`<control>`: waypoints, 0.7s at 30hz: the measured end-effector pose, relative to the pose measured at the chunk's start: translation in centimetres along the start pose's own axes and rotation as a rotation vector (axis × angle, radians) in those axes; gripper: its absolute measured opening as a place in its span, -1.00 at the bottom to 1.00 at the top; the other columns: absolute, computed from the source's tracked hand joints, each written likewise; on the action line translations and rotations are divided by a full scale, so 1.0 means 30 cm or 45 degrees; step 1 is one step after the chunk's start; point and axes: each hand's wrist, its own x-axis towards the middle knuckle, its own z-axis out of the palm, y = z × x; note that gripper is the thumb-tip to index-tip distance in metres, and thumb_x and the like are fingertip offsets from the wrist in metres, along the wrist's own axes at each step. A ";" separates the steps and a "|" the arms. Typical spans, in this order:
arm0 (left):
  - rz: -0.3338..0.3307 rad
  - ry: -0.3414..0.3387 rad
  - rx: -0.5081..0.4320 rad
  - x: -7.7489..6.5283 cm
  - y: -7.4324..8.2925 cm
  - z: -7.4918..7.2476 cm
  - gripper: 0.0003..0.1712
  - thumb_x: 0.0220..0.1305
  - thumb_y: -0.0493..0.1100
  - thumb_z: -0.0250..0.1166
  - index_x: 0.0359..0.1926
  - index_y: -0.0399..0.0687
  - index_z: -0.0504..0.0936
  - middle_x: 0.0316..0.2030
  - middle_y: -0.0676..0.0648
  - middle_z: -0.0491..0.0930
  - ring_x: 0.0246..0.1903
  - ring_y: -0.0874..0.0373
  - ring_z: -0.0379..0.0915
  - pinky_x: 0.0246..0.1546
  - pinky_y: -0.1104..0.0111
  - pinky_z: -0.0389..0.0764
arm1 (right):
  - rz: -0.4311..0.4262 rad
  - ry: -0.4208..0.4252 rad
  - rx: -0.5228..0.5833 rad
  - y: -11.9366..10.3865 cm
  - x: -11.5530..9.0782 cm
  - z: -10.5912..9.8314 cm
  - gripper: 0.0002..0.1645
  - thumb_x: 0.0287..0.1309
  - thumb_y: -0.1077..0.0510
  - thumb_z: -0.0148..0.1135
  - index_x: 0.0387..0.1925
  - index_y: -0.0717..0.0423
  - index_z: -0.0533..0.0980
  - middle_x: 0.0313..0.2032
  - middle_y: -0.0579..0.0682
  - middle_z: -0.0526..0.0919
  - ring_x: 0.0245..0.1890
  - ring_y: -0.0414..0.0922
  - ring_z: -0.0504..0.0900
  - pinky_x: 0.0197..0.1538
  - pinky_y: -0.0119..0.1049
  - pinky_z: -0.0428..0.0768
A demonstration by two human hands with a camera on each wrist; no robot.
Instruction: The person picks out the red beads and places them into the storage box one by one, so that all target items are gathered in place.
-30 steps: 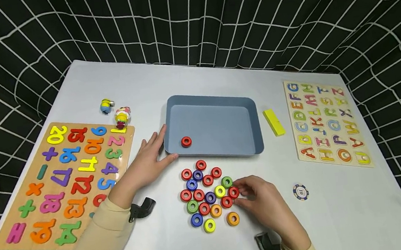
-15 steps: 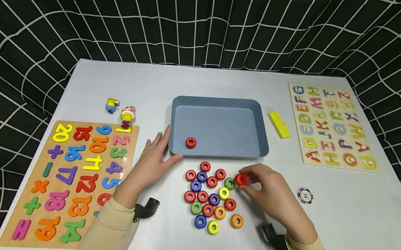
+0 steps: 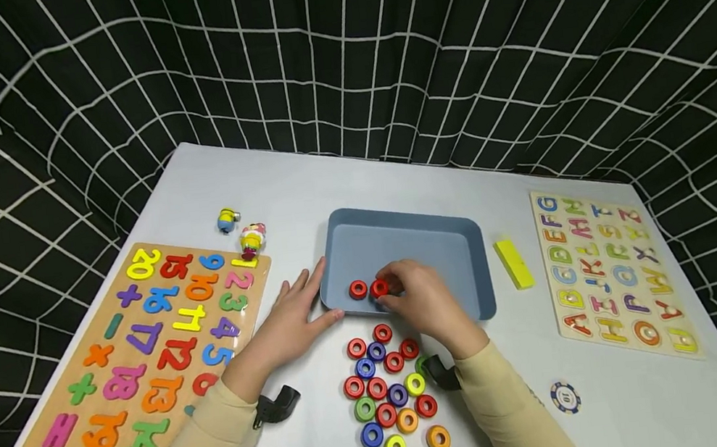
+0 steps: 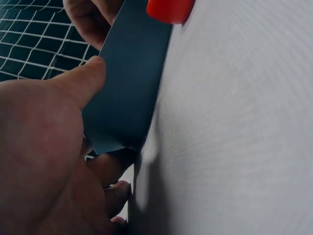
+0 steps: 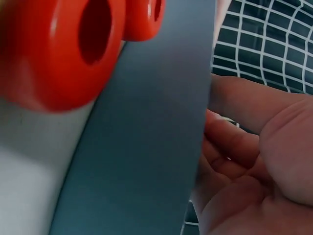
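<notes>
A blue-grey tray (image 3: 427,253) lies in the middle of the table. My left hand (image 3: 290,325) rests at its left front corner, fingers straight, the thumb touching the near rim. Inside the tray, my right hand (image 3: 428,300) pinches a red ring (image 3: 378,289) between thumb and fingers, just right of another red ring (image 3: 357,290). The tray's outer wall (image 5: 146,122) hides the pinched ring in the right wrist view. In front of the tray lie several loose rings, among them a yellow ring (image 3: 415,383), a blue ring (image 3: 371,435) and an orange ring (image 3: 438,439).
A number board (image 3: 123,416) lies at left, with two small figurines, a blue-yellow one (image 3: 226,220) and a pink-topped one (image 3: 252,240), near its far edge. Right of the tray are a yellow block (image 3: 514,264), an alphabet board (image 3: 619,272) and a poker chip (image 3: 566,398).
My right hand has picked the red ring off the pile's right side and carried it up and left into the tray, beside the first ring. My left hand stays at the tray's corner.
</notes>
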 end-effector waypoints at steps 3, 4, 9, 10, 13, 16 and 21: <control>0.006 -0.002 -0.004 -0.013 0.001 0.028 0.04 0.24 0.32 0.18 0.52 0.33 -0.25 0.48 -0.19 0.07 0.50 -0.13 -0.15 0.50 -0.10 -0.19 | 0.029 -0.009 0.007 0.011 -0.014 0.021 -0.64 0.00 0.19 0.45 -0.10 0.12 0.63 -0.22 -0.01 0.66 -0.24 -0.15 0.65 -0.17 -0.27 0.66; 0.006 -0.003 -0.005 -0.017 0.001 0.033 0.04 0.23 0.32 0.18 0.52 0.33 -0.25 0.47 -0.19 0.07 0.50 -0.13 -0.15 0.50 -0.09 -0.20 | 0.036 -0.007 0.013 0.015 -0.019 0.024 -0.64 0.01 0.19 0.45 -0.10 0.12 0.63 -0.22 -0.01 0.66 -0.24 -0.15 0.65 -0.16 -0.27 0.66; -0.004 0.003 -0.007 -0.024 0.000 0.048 0.05 0.22 0.32 0.20 0.52 0.35 -0.24 0.47 -0.17 0.08 0.50 -0.12 -0.15 0.50 -0.08 -0.21 | 0.069 0.042 0.056 0.032 -0.053 0.008 -0.64 0.02 0.21 0.43 -0.08 0.14 0.62 -0.19 0.00 0.66 -0.21 -0.13 0.67 -0.12 -0.23 0.67; -0.006 0.005 -0.007 -0.024 0.000 0.047 0.05 0.22 0.32 0.20 0.52 0.35 -0.24 0.48 -0.17 0.08 0.50 -0.12 -0.15 0.50 -0.07 -0.21 | 0.074 0.056 0.064 0.034 -0.063 0.001 -0.64 0.02 0.21 0.43 -0.08 0.13 0.62 -0.18 0.00 0.66 -0.21 -0.13 0.67 -0.11 -0.22 0.68; -0.010 0.013 -0.017 -0.021 -0.002 0.044 0.05 0.21 0.32 0.21 0.52 0.36 -0.23 0.48 -0.16 0.07 0.51 -0.12 -0.16 0.50 -0.08 -0.21 | 0.090 0.095 0.104 0.038 -0.099 -0.023 -0.66 0.02 0.21 0.43 -0.10 0.11 0.63 -0.19 -0.02 0.67 -0.23 -0.18 0.67 -0.10 -0.21 0.68; -0.010 0.025 -0.023 -0.017 -0.003 0.037 0.04 0.21 0.33 0.20 0.52 0.36 -0.22 0.48 -0.15 0.07 0.51 -0.12 -0.15 0.50 -0.09 -0.20 | 0.099 0.102 0.161 0.041 -0.142 -0.043 -0.72 0.02 0.23 0.42 -0.16 0.06 0.64 -0.26 -0.09 0.68 -0.30 -0.27 0.64 -0.14 -0.28 0.68; -0.011 0.031 -0.030 -0.011 -0.007 0.028 0.04 0.21 0.34 0.19 0.52 0.38 -0.23 0.48 -0.13 0.07 0.51 -0.11 -0.16 0.50 -0.09 -0.21 | 0.083 -0.037 0.193 0.061 -0.210 -0.044 -0.81 0.02 0.27 0.40 -0.27 0.01 0.67 -0.33 -0.17 0.69 -0.39 -0.38 0.60 -0.28 -0.50 0.63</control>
